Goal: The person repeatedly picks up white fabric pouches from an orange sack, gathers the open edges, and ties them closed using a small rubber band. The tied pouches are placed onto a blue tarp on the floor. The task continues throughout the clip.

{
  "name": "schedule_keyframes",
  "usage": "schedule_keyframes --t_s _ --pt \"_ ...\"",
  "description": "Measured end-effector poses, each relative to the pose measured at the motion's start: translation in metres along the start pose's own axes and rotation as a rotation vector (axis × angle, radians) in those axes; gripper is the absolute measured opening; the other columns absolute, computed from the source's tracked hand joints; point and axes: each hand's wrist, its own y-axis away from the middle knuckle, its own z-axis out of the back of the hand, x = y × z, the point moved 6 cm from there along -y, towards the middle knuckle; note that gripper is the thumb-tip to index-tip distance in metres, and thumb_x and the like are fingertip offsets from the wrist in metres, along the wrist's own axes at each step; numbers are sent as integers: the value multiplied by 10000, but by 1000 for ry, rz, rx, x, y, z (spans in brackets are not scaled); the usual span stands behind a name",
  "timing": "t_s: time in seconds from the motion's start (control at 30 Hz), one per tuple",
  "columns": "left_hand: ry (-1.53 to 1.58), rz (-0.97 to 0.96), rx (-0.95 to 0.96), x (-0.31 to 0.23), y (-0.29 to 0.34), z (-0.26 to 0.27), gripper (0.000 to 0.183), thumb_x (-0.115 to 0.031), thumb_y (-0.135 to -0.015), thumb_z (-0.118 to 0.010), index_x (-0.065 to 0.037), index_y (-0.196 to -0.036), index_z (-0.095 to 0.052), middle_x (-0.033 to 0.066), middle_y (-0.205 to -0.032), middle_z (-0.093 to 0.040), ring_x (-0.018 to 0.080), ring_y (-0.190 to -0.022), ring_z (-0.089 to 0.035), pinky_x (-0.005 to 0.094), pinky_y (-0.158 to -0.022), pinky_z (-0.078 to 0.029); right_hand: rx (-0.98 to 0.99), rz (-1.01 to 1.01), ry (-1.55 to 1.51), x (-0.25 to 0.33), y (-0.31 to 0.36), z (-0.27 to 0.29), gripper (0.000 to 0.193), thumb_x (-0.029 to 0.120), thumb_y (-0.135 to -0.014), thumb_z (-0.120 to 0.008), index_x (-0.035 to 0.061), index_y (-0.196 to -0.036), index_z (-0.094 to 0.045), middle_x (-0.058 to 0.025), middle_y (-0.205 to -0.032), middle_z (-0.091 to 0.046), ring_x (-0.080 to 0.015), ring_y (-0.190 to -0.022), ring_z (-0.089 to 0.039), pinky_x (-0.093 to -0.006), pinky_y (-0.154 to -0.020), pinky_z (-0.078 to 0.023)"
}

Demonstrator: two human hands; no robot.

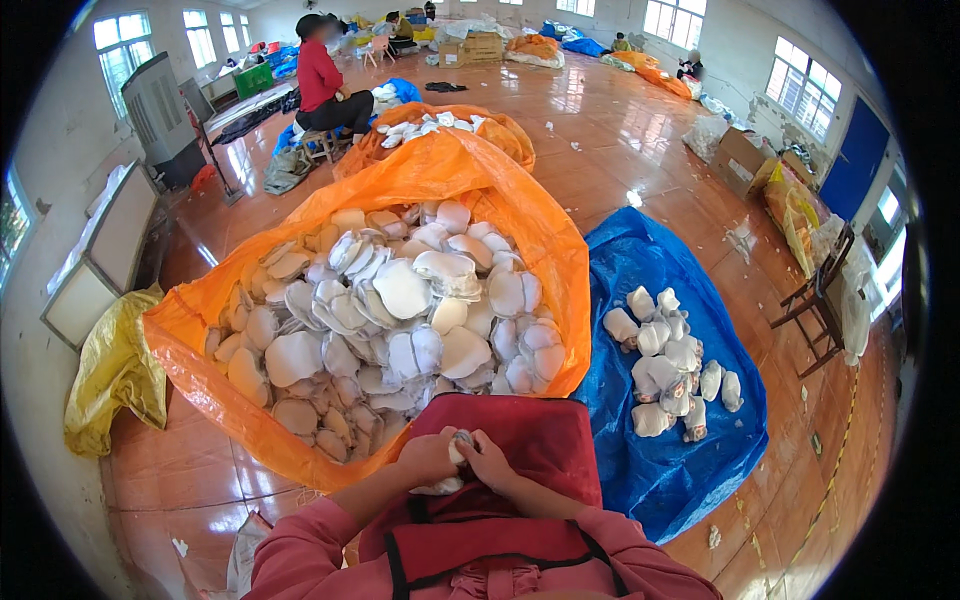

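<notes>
Hands: we count two of our own; our left hand (425, 458) and right hand (490, 462) meet over the red apron (520, 430) on our lap, knuckles almost touching
Grip: both are curled narrow around one small white pad (458, 447); the left pinches it from its side, the right closes on it from the other; a second white piece (438, 487) hangs just below the left hand, touching it; whether it is part of the same pad we cannot tell
Orange bag: one large open bag (520, 215) straight ahead of our knees, its near rim touching the apron; the white pads (390, 320) heaped inside are too many and too overlapped for us to count
Blue sheet: one blue sheet (640, 250) to our right, its edge against the orange bag; on it sits a smaller heap (668, 365) of roughly fifteen white pieces, well apart from our hands
Yellow bag: one yellow bag (115, 375) slumped to our left by the wall
Others: one person in red (322, 85) seated on a stool beyond a second orange bag (500, 130) of pads
Open room: bare tiled floor (190, 480) shows at our lower left between the orange bag and the wall; a wider bare stretch runs beyond the blue sheet to the right, up to one dark chair (815, 300)
</notes>
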Motion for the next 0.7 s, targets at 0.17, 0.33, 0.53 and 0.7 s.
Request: schedule_keyframes --t_s 0.17,0.33,0.53,0.7 --pt "11 -33 143 -4 4 3 577 -404 -684 -742 -69 -1128 -588 197 -993 -692 370 -966 -662 465 -837 -512 87 10 264 15 4 0 450 454 -980 -550 18 -882 -596 -42 -775 -586 -120 -706 -520 -306 -646 -441" --pt "-84 -71 219 3 -3 -7 494 -376 -648 -744 -54 -1015 -670 186 -988 -703 359 -943 -671 447 -838 -518 225 -10 214 10 5 -4 461 445 -980 -546 8 -873 -645 -42 -777 -612 -119 -711 -532 -303 -643 -439" --pt "23 -140 310 -1 -8 -5 468 -358 -628 -756 -48 -975 -707 183 -958 -712 348 -920 -680 438 -840 -523 172 -27 150 7 -1 -3 388 360 -984 -547 15 -843 -656 -1 -746 -601 -89 -679 -511 -275 -611 -419" --pt "29 -113 225 28 -17 -23 581 -379 -637 -762 -60 -1110 -652 192 -973 -706 363 -929 -676 445 -847 -521 170 -91 -82 -2 -16 -15 322 307 -969 -570 39 -827 -676 15 -746 -610 -73 -661 -522 -255 -589 -412"
